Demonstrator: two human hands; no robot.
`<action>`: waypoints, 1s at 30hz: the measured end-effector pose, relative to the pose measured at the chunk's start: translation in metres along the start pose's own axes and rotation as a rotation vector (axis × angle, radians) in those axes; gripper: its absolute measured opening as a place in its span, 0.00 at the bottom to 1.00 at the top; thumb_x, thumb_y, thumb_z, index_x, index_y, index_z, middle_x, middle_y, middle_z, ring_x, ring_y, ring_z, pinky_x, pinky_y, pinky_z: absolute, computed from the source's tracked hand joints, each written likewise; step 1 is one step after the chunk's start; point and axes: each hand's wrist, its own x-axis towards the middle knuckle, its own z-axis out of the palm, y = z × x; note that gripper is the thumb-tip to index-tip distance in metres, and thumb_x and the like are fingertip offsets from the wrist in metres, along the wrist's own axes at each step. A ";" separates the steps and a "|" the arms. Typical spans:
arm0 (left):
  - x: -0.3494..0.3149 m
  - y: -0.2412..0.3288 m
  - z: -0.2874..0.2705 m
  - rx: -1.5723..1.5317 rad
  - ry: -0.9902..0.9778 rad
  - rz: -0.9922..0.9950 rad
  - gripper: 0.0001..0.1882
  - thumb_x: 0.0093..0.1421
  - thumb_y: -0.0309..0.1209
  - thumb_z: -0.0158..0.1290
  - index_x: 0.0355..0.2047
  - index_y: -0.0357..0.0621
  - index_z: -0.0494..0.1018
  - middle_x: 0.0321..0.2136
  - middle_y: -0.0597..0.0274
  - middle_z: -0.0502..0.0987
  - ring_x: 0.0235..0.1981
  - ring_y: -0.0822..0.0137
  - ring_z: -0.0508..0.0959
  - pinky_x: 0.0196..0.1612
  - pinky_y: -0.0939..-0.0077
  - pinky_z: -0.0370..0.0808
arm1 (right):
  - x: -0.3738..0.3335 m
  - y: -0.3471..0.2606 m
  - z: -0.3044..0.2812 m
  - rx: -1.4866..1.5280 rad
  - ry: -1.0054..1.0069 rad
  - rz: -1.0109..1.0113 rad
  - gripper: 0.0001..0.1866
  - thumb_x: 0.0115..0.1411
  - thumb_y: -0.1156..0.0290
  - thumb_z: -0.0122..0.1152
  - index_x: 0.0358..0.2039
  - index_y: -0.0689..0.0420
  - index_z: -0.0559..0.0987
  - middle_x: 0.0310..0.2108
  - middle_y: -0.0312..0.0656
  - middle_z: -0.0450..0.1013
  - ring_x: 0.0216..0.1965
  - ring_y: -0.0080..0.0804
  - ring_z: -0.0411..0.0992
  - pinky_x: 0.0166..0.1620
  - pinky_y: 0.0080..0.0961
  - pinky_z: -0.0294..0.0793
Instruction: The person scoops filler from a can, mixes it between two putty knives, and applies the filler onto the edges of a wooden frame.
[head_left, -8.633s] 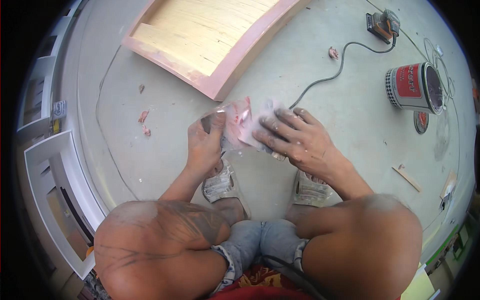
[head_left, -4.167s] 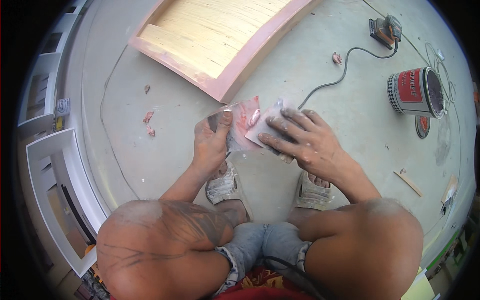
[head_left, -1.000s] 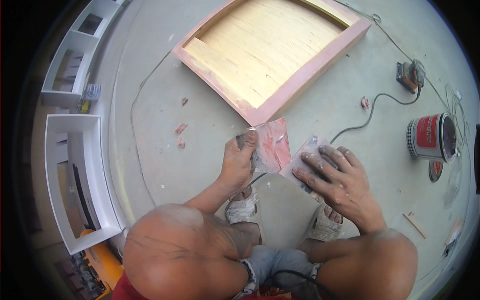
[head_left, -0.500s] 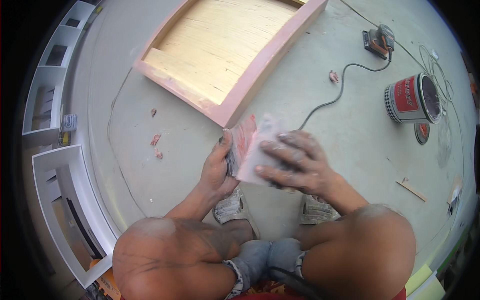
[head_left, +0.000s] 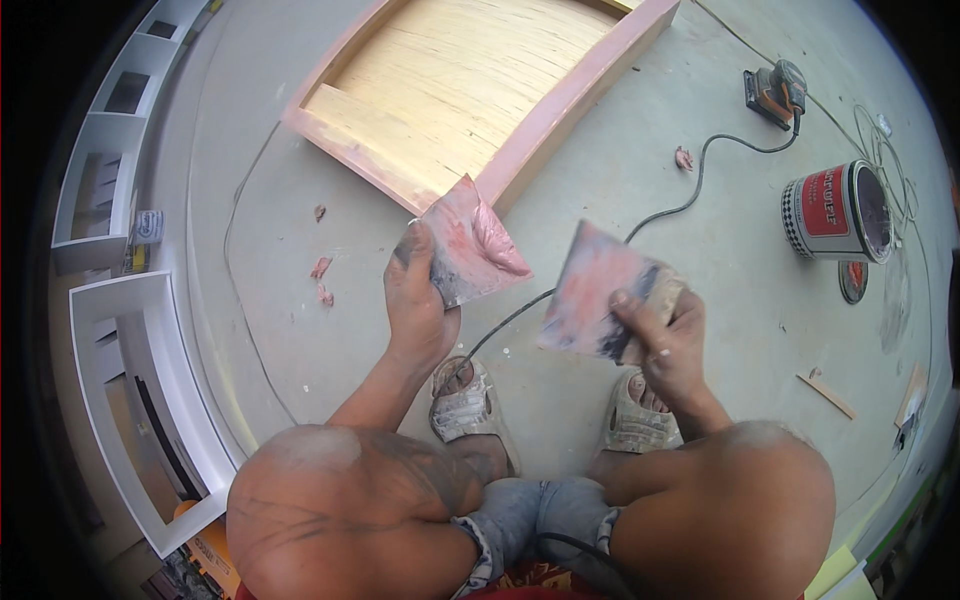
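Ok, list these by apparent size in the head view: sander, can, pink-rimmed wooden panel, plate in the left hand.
1. Pink-rimmed wooden panel, cut off at the top
2. Can and plate in the left hand: too alike to rank; the plate looks nearer
3. Sander

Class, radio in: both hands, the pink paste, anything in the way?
Left hand gripping square spreader, pink paste near one edge. Right hand gripping smeared spreader, apart. Dark cord on floor below; nothing between spreaders.
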 end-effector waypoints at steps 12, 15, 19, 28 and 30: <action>-0.044 -0.035 0.006 0.620 -0.213 0.051 0.23 0.71 0.45 0.49 0.42 0.34 0.77 0.35 0.63 0.79 0.37 0.74 0.75 0.42 0.78 0.73 | 0.012 -0.009 0.016 -0.143 0.136 -0.043 0.13 0.63 0.72 0.62 0.41 0.70 0.76 0.28 0.40 0.77 0.23 0.19 0.72 0.24 0.19 0.70; -0.031 -0.018 0.005 0.142 -0.138 -0.385 0.27 0.72 0.47 0.44 0.58 0.35 0.69 0.45 0.54 0.78 0.47 0.65 0.78 0.54 0.68 0.75 | 0.015 -0.023 0.012 -0.551 -0.284 -0.817 0.21 0.58 0.84 0.58 0.53 0.60 0.77 0.45 0.44 0.78 0.41 0.36 0.76 0.42 0.27 0.77; -0.030 -0.013 0.011 -0.238 -0.244 -0.589 0.32 0.72 0.50 0.40 0.65 0.36 0.58 0.55 0.51 0.72 0.57 0.60 0.73 0.59 0.62 0.73 | 0.009 0.006 0.004 -1.044 -0.485 -1.203 0.26 0.54 0.71 0.62 0.55 0.39 0.78 0.57 0.39 0.71 0.50 0.41 0.72 0.50 0.35 0.76; -0.022 -0.004 -0.021 -0.096 -0.239 -0.199 0.31 0.72 0.48 0.42 0.67 0.42 0.57 0.55 0.57 0.72 0.55 0.61 0.73 0.60 0.61 0.70 | 0.029 0.011 -0.034 -1.228 -0.255 -0.742 0.26 0.55 0.78 0.57 0.54 0.43 0.78 0.52 0.42 0.72 0.49 0.42 0.70 0.44 0.34 0.74; -0.020 -0.003 -0.020 0.043 -0.195 -0.081 0.30 0.72 0.48 0.42 0.64 0.39 0.61 0.54 0.56 0.73 0.54 0.61 0.74 0.61 0.62 0.69 | 0.020 0.009 -0.020 -0.789 -0.190 -0.602 0.22 0.59 0.82 0.53 0.55 0.54 0.76 0.48 0.44 0.75 0.43 0.36 0.74 0.40 0.29 0.76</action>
